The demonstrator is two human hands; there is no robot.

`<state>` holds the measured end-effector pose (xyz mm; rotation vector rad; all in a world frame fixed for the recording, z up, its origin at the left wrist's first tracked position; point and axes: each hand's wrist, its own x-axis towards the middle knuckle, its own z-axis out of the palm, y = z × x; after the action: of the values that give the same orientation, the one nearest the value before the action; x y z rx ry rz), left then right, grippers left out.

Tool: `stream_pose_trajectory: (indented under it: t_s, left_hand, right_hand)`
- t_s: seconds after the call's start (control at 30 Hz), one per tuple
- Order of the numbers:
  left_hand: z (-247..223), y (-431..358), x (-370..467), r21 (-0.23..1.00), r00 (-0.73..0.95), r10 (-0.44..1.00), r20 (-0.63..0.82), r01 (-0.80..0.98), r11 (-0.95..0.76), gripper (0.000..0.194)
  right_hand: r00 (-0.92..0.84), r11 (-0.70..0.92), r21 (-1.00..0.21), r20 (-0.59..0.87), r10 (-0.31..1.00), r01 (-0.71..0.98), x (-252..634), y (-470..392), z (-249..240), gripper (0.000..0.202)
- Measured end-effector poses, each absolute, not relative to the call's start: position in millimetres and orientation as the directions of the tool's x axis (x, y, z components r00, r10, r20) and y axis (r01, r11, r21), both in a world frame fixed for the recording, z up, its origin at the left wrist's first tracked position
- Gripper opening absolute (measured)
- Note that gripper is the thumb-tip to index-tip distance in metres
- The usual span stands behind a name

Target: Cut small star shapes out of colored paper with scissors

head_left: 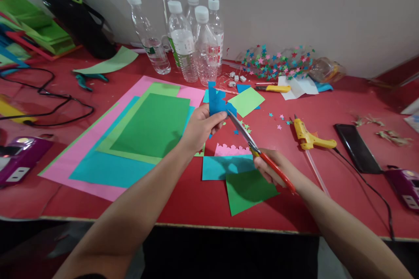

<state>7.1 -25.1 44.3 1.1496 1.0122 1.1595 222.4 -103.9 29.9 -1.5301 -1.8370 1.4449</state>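
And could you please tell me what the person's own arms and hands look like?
The left hand and right hand wear no gloves, and no watch or bracelet shows. The left forearm and right forearm are bare; a dark sleeve edge shows on the left, at the picture's bottom, with none visible on the right.

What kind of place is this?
Looks like a craft workspace, possibly a classroom or workshop: coloured paper sheets spread over a red table, a yellow glue gun at the right, and scissors in the right hand at a blue paper piece.
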Motion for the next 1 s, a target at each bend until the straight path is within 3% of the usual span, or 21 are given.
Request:
stream_pose_trajectory:
  t_s: [0.73,1.0]
  left_hand:
    - [38.0,-25.4,9.9,0.966,0.146,0.987,0.059,-0.257,-0.02,0.018]
    - [33.7,-35.4,17.6,0.964,0.115,0.993,0.019,-0.267,0.012,0.021]
  right_hand:
    - [-0.313,-0.191,-0.872,-0.355,0.881,0.451,214.8,-105.0,31.9,0.043]
    - [-0.346,-0.19,-0.884,-0.354,0.869,0.426,215.3,-110.2,37.5,0.042]
